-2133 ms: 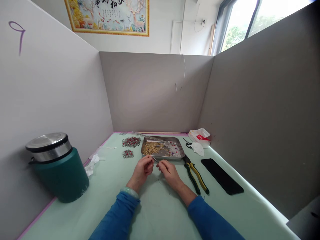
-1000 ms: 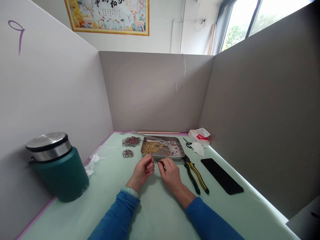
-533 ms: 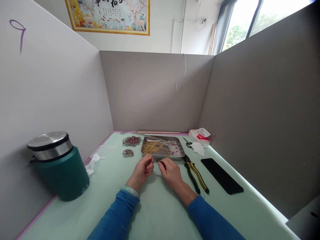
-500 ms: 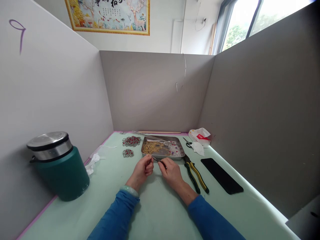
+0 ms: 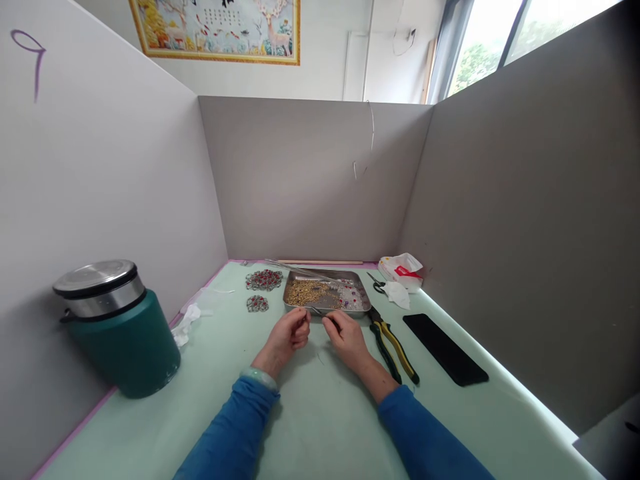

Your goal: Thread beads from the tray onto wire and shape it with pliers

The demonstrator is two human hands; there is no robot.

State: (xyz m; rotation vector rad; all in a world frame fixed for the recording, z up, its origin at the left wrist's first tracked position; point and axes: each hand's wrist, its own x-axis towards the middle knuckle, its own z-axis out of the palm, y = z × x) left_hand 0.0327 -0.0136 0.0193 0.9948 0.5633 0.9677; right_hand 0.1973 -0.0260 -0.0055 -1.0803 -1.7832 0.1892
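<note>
Just in front of a metal tray [image 5: 327, 313] of gold, clear and red beads, my two hands face each other. My left hand [image 5: 290, 335] is closed in a pinch; what it holds is too small to make out. My right hand [image 5: 347, 340] is closed round a thin dark tool [image 5: 318, 311], whose tip points left toward my left fingertips. Two piles of red-and-silver beaded pieces, a larger one [image 5: 264, 280] and a smaller one [image 5: 257, 304], lie left of the tray.
A green flask [image 5: 125, 340] and crumpled tissue [image 5: 186, 325] stand at left. Right of the tray are yellow-green pliers [image 5: 395, 350], small scissors [image 5: 377, 285], a white packet [image 5: 401, 272] and a black phone-like slab [image 5: 445, 350]. Grey partitions [image 5: 315, 180] enclose the table.
My right hand has moved slightly to the right, widening the gap between my hands. The tool tip has drawn back a little with it. The camera view has shifted slightly.
</note>
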